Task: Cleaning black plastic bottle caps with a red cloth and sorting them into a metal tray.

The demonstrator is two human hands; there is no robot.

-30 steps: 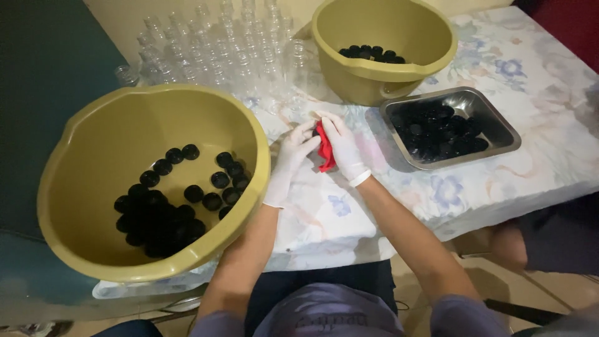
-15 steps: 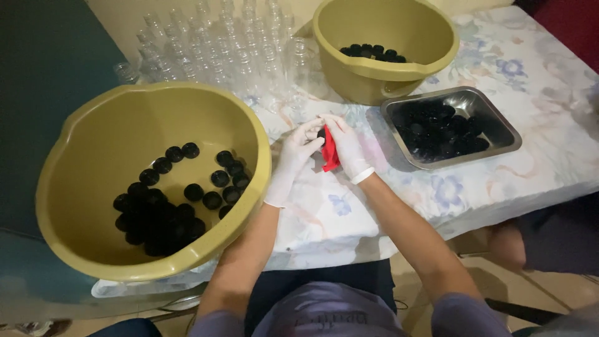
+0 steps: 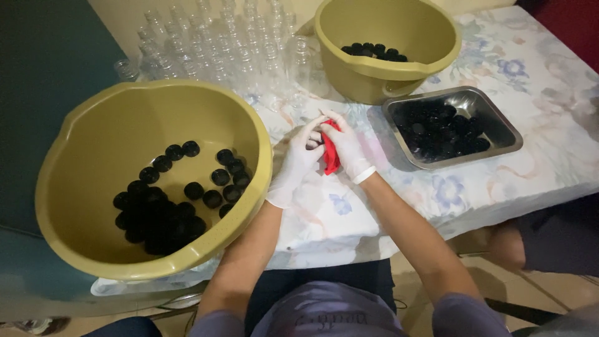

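Fingers of both gloved hands are clenched around a red cloth [image 3: 330,155], the left hand [image 3: 298,161] and right hand [image 3: 345,146] pressed together over the flowered tablecloth [image 3: 499,187]. Just left stands a big yellow basin [image 3: 81,181] of black caps [image 3: 168,206]; right lies a metal tray [image 3: 508,131]; behind, clear bottles [image 3: 218,50].

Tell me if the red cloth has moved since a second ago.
No. The red cloth stays between both gloved hands, same spot between the large basin and metal tray.
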